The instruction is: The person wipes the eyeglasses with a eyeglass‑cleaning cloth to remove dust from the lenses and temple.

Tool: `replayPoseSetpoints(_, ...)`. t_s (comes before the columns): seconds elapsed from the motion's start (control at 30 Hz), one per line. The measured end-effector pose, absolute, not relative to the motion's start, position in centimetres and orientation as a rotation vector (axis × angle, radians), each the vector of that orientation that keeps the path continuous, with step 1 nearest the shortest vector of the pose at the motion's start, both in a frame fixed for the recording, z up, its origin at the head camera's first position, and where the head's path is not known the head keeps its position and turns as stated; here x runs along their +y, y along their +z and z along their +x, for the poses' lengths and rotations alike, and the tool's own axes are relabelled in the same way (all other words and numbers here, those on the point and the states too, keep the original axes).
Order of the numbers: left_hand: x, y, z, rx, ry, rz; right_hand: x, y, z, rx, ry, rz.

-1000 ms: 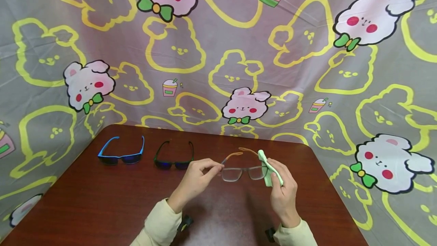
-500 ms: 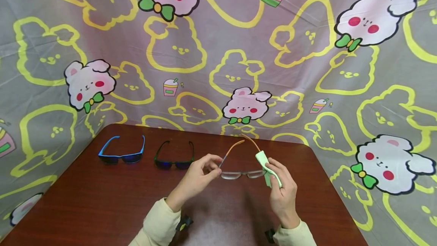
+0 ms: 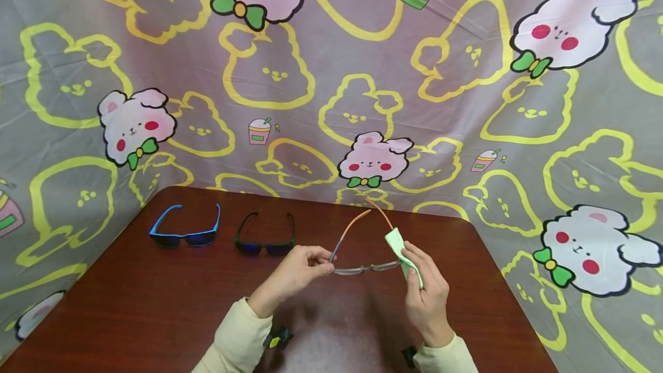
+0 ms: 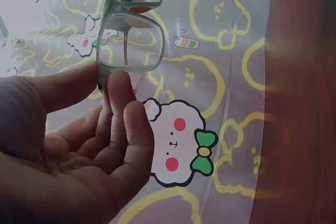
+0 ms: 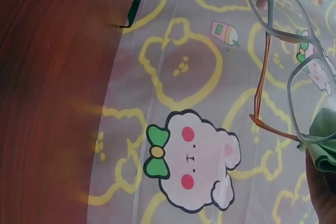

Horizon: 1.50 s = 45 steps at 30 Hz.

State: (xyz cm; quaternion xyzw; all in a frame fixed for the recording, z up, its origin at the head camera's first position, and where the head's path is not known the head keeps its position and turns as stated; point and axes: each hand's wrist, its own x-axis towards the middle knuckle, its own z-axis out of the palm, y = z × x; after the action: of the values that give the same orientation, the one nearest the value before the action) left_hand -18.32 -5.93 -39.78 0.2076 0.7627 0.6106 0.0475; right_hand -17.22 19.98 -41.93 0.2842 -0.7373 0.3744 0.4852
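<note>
Clear-framed eyeglasses (image 3: 357, 270) with orange-tipped temples are held up above the table between both hands. My left hand (image 3: 294, 276) pinches them at the left hinge corner between thumb and fingertips. On the other side, my right hand (image 3: 427, 292) grips a folded light green cloth (image 3: 396, 242) wrapped around the right temple near its hinge. The left wrist view shows the clear lenses (image 4: 131, 43) above the thumb and fingers. In the right wrist view the green cloth (image 5: 323, 135) covers the frame's near corner, and most of the right hand is out of sight.
Blue-framed sunglasses (image 3: 183, 239) stand at the back left of the brown table (image 3: 129, 304), temples unfolded. Dark green-black sunglasses (image 3: 265, 248) sit beside them, close to the left hand. A grey curtain (image 3: 290, 125) with rabbit prints hangs behind the table.
The eyeglasses have tilted, so the lenses that faced the head camera now show nearly edge-on and the temples point up and away. The cloth has shifted slightly left on the right temple.
</note>
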Motion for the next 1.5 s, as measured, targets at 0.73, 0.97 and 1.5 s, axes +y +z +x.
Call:
replayPoseSetpoints(0.73, -6.0, -40.0, -18.6, 2.705, 1.727, 0.513, 19.5, -41.3, -17.3, -1.765, 0.896, 0.647)
replayPoseSetpoints(0.97, -5.5, -40.3, -18.6, 2.739, 1.72, 0.549, 19.6, -41.5, -17.3, -1.82, 0.883, 0.648)
replayPoseSetpoints(1.5, -4.9, -40.2, -18.2, 2.916, 1.691, 0.529, 19.7, -41.8, -17.2, -1.917, 0.6, 0.797)
